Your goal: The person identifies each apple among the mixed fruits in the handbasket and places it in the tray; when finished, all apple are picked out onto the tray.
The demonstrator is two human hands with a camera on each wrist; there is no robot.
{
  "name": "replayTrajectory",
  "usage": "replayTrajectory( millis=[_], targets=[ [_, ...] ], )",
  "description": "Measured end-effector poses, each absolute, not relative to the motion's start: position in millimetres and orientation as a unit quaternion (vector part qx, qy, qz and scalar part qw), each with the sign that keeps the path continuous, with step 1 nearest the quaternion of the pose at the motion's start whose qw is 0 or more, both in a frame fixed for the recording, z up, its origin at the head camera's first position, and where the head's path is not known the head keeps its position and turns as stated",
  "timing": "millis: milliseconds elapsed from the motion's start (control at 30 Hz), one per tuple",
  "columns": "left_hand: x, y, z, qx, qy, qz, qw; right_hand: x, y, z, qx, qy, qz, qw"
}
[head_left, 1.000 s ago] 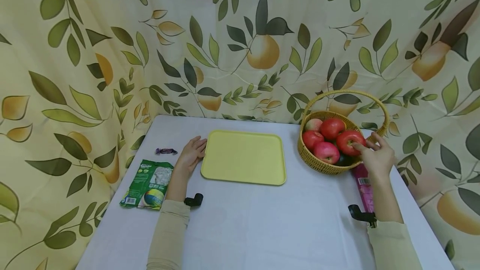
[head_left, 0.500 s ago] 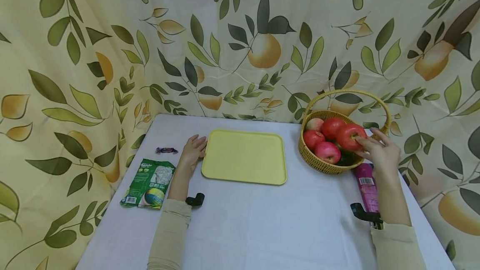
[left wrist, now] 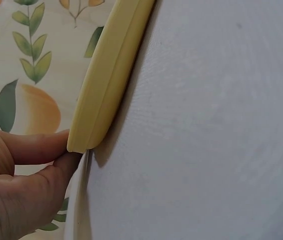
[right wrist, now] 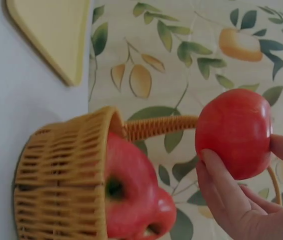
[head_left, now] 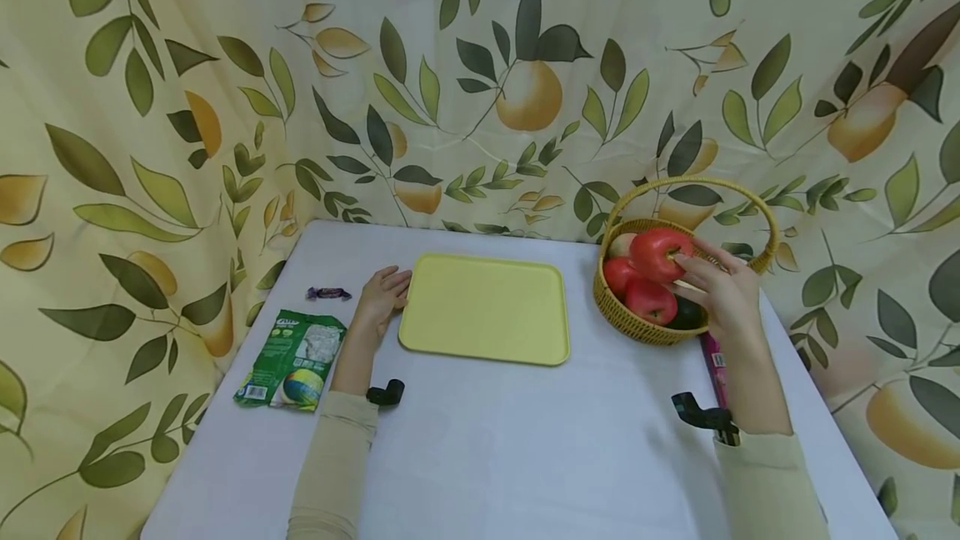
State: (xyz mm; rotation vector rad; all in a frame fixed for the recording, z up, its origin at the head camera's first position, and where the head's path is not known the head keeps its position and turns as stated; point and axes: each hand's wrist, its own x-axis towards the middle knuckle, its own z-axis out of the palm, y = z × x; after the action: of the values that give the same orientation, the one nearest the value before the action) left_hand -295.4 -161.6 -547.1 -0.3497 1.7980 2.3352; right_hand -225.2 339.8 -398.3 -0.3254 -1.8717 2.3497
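My right hand [head_left: 720, 290] grips a red apple [head_left: 658, 253] [right wrist: 235, 132] and holds it just above the wicker basket [head_left: 637, 325] [right wrist: 56, 180], under its arched handle. Several more red apples [head_left: 649, 300] and a dark fruit [head_left: 684, 315] lie in the basket. My left hand [head_left: 382, 298] [left wrist: 16, 195] rests on the white table with its fingers touching the left edge of the empty yellow tray [head_left: 483, 311] [left wrist: 106, 85].
A green snack packet [head_left: 292, 357] and a small wrapped sweet [head_left: 327, 293] lie left of the left hand. A pink tube [head_left: 712, 365] lies on the table behind the right forearm. Leaf-patterned curtain closes in the table at the back and sides.
My right hand has closed round a red apple and lifted it up out of the basket, moving slightly left. The left hand stays at the tray's edge.
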Motion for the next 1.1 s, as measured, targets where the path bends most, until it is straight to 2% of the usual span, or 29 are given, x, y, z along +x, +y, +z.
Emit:
replayTrajectory(
  millis=[400, 1100],
  targets=[
    [-297.9, -160.7, -546.3, -0.13, 0.6, 0.784, 0.091, -241.7, 304.7, -397.3, -0.072, -0.614, 0.786, 0.02],
    [-297.5, -161.3, -548.4, -0.135, 0.6, 0.784, 0.083, -262.0, 267.8, -406.4, -0.075, -0.647, 0.759, -0.011]
  ],
)
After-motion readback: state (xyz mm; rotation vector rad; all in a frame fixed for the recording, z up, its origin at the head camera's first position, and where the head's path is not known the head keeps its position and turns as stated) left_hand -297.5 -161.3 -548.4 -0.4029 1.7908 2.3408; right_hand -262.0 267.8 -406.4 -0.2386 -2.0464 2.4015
